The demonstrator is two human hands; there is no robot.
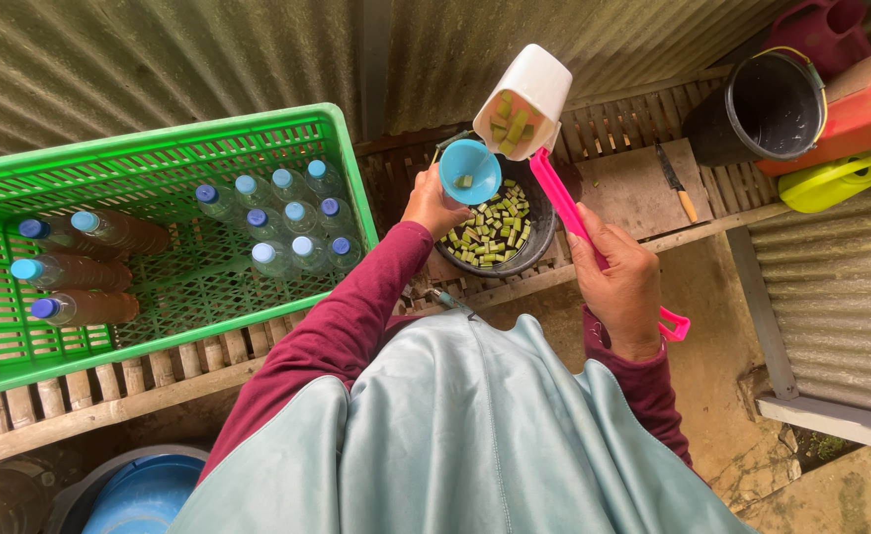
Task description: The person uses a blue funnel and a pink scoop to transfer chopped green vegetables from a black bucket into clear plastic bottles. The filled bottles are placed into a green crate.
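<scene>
The fingers of the right hand (621,282) are wrapped tight around the pink handle of a white scoop (526,99), which is tipped mouth-down and carries green cut pieces (511,127) inside. The fingers of the left hand (434,205) are closed on the underside of a blue funnel (469,171), holding it just beside and below the scoop's mouth; one green piece lies in the funnel. Under both sits a dark bowl (542,229) filled with more of the green pieces, resting on the slatted wooden surface (643,119). To the left on that surface stands a green crate (174,158) holding blue-capped bottles (292,220), some upright and clear, others lying down with brown liquid. To the right lie a wooden board (633,188) with a knife (677,180) on it, then a black bucket (764,107), a red jerrycan (866,99) and a yellow-green watering can (836,180). A blue tub (139,494) sits below at the left.
</scene>
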